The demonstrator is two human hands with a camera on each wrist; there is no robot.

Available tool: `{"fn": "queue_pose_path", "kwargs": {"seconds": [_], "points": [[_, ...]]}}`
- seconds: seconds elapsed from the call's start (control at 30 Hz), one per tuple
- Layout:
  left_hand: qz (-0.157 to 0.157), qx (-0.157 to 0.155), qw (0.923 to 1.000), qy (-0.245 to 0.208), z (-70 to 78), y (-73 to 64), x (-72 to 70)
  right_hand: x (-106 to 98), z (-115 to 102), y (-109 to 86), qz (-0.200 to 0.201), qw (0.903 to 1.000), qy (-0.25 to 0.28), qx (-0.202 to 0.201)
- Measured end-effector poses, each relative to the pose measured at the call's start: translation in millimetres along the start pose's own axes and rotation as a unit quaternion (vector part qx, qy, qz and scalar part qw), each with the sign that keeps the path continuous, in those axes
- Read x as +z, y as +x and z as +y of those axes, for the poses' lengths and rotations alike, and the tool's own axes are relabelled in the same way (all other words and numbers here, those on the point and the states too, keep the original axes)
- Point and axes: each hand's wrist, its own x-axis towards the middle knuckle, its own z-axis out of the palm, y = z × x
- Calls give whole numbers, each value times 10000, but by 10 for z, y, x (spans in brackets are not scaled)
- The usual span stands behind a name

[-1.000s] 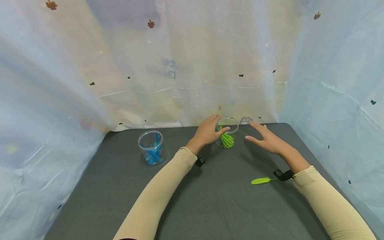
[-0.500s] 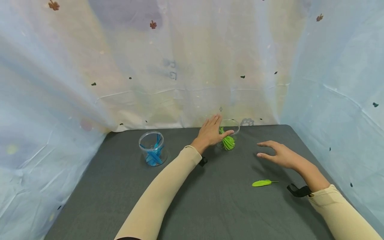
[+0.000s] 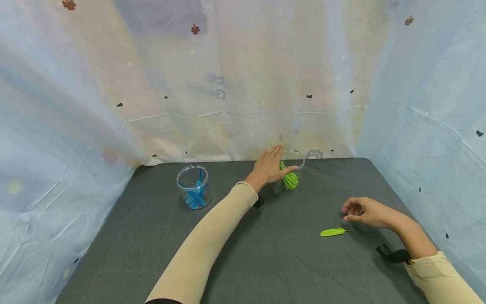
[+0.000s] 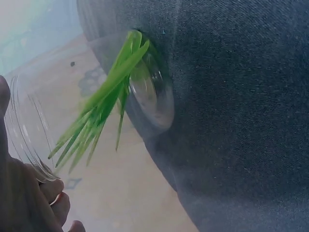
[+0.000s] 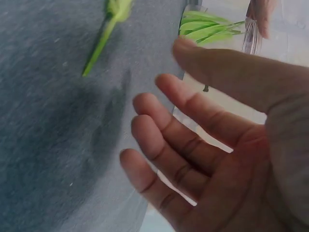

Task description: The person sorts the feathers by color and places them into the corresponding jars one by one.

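My left hand (image 3: 268,166) rests against the side of a clear jar (image 3: 300,157) at the back of the table, fingers straight and thumb spread across its near side. Leaning inside that jar is a bunch of thin green feathers (image 4: 104,104), their narrow ends toward the rim. A single bright green feather (image 3: 332,232) lies flat on the table, its quill pointing right. Just above and to the right of the quill hovers my right hand (image 3: 368,212), fingers loosely bent, nothing held. The right wrist view shows its fingers (image 5: 166,130) apart from the quill (image 5: 99,48).
Another clear jar (image 3: 193,188), holding blue feather-like strips, stands at the back left. A dark grey cloth (image 3: 281,261) covers the table. Patterned curtains (image 3: 243,84) hang close behind its far edge and along both sides.
My right hand has drawn back from near the green jar, down and to the right toward the lone feather, and its fingers have bent. The left hand stays at the jar.
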Motion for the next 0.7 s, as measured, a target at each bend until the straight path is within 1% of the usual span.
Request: {"fn": "queue_pose_path", "kwargs": {"seconds": [0.17,0.3,0.57,0.7], "points": [[-59,30,10000,-49,-12,-3,-15,13,66,-71,-356,9983,439,169],[-41,38,10000,83,-4,-4,-19,46,103,-110,-543,9961,670,181],[-32,26,9992,408,20,5,-16,117,143,-125,-578,9948,821,185],[-44,31,9991,430,25,9,-14,127,151,-123,-583,9947,823,187]]}}
